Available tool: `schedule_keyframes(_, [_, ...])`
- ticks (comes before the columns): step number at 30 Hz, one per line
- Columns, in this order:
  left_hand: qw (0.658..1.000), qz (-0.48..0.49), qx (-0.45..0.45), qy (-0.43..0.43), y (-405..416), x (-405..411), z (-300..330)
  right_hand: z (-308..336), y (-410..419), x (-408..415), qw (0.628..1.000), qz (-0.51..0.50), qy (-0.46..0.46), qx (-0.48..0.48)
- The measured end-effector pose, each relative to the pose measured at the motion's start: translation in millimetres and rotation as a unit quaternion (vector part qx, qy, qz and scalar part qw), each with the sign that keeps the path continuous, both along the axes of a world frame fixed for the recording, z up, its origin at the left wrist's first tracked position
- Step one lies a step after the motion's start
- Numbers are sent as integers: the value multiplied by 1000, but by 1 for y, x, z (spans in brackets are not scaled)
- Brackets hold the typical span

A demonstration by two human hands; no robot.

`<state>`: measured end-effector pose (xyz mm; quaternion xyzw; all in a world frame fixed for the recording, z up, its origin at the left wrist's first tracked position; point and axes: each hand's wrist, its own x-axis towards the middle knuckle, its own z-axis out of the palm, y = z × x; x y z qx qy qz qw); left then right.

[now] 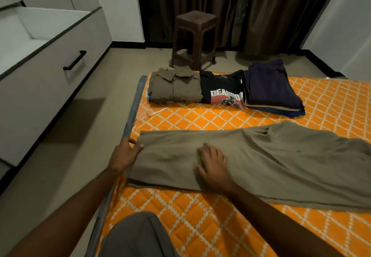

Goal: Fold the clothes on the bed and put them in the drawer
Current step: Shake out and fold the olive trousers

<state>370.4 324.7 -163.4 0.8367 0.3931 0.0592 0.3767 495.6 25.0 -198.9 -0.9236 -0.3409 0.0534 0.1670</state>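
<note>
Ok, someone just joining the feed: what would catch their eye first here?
The bright orange patterned bedcover fills the lower right. Across it lie khaki trousers, with the left hand holding the leg end and the right hand pressing flat on the cloth. Behind them sits a row of folded clothes, the black printed T-shirt in its middle, and an open white drawer stands at the left.

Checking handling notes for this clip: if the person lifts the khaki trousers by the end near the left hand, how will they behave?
The khaki trousers would probably droop limply: the cloth lies flat with soft wrinkles. They look light, so one hand likely suffices. The far end may drag across the orange bedcover rather than lift cleanly.
</note>
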Motion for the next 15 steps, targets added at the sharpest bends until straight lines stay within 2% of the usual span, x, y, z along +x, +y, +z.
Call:
schedule_keyframes(3, [996, -11, 51, 72, -1, -22, -7, -6, 29, -45, 993, 109, 31, -20])
schedule_keyframes(8, [991, -45, 86, 90, -16, -12, -1, -6, 77, -82, 971, 202, 76, -102])
schedule_keyframes(11, [996, -25, 18, 83, -8, 2, 5, 1, 91, -84, 966, 202, 134, -93])
schedule_keyframes(15, [988, -23, -132, 75, 12, 10, -3, 14, 97, -75, 959, 128, 252, 3])
